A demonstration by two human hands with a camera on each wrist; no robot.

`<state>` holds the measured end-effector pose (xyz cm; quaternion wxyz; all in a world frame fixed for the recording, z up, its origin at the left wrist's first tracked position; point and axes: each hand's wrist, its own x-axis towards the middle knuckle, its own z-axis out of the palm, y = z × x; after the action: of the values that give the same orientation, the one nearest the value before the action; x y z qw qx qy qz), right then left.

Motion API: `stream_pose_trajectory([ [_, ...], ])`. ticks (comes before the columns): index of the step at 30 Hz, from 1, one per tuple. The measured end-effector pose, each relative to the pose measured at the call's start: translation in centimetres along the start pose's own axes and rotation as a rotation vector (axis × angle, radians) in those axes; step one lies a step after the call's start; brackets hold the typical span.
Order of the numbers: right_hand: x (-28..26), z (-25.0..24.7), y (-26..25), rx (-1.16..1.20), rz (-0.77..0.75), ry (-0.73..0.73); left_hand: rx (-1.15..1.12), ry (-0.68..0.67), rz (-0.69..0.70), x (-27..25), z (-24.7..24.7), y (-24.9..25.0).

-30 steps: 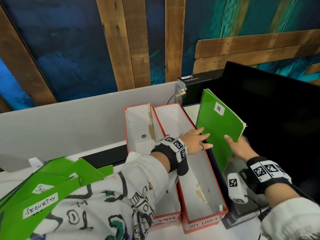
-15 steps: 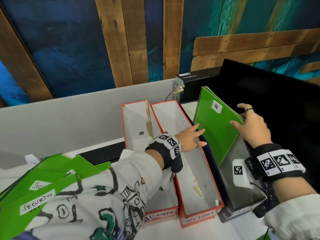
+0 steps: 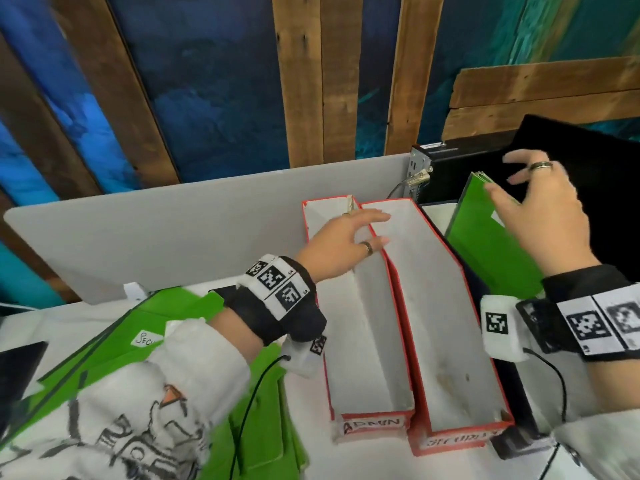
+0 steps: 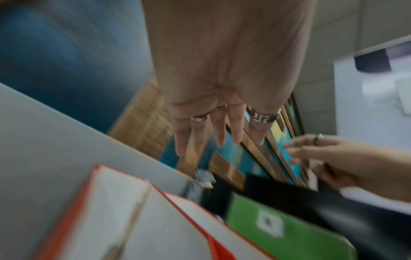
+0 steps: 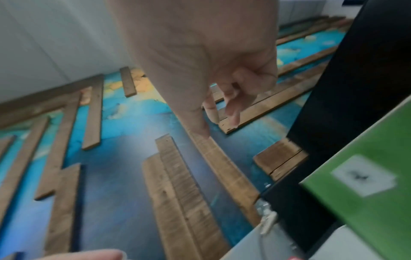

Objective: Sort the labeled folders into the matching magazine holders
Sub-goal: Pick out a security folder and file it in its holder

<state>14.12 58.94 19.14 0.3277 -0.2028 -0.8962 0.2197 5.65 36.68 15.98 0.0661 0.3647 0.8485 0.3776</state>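
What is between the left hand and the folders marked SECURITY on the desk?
Nothing visible blocks them. The left hand hovers open above the two red holders; the SECURITY folders lie on the desk beneath its own forearm and sleeve.

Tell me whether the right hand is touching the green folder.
Cannot tell. In the head view the right hand overlaps the green folder near its top edge, thumb close to it; the blurred wrist views show neither contact nor gap plainly.
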Motion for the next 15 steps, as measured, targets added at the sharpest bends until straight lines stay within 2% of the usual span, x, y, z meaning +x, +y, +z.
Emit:
stream_pose_trajectory([
  [3,-0.2,2.5,-4.1,0.162,-0.082,-0.073,-0.085,0.184,-0.079,-2.4,-4.3,-2.7],
  [6,-1.1,5.6,-8.1,0.298,-0.092,-0.202,-0.158,0.31,-0.173,-4.7,-7.7,-6.5],
  [11,-4.4,10.2,-15.1,0.458,-0.119,-0.418,-0.164,0.362,-0.308,-9.3,-11.7,-13.6],
  [15,-8.0,14.3,-19.8,0.446,-0.185,-0.568,-0.195,0.317,-0.452,-14.1,-13.7,-20.4],
])
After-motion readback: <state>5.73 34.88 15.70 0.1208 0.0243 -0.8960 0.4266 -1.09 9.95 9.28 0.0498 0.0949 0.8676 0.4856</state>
